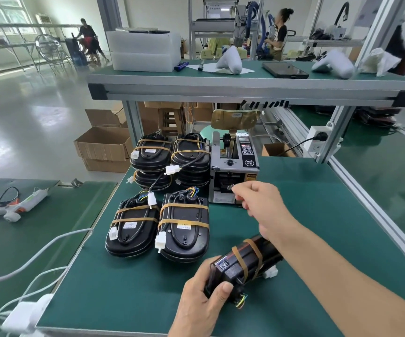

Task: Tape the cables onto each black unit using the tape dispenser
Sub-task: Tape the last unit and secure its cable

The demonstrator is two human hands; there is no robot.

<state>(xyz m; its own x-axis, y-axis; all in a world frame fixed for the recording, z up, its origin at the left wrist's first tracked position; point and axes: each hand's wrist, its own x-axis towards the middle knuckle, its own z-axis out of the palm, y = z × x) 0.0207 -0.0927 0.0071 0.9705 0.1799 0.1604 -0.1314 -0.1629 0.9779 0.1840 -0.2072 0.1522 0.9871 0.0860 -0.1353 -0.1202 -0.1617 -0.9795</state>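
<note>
On the green tabletop, in the head view, we are looking at a crowd of taped black units: two stacked piles are standing at the back, just left of the tape dispenser, and two single units are lying side by side in front of them, each banded with two tan strips and trailing a white connector. These are filling the middle-left of the surface, touching or nearly touching one another. A power cord is running from the dispenser's back to a white socket strip on the aluminium frame post. Above, an overhead shelf is carrying white foam blocks, a tablet and white moulded parts. To the left, on a separate green mat, a white glue gun is lying, and white cables with an adapter are draping over the near-left corner.

Our left hand is gripping the near end of another black unit, fingers and thumb curled round it, holding it tilted just above the near part of the tabletop; two tan strips are already crossing it, and a white connector is showing beside it. Our right hand is reaching across it to the dispenser's front opening, its grip pinching something small at the outlet that we cannot make out clearly.

The right side of the tabletop, up to the aluminium rail along its edge, is lying open, as is the near strip in front of the left hand.
</note>
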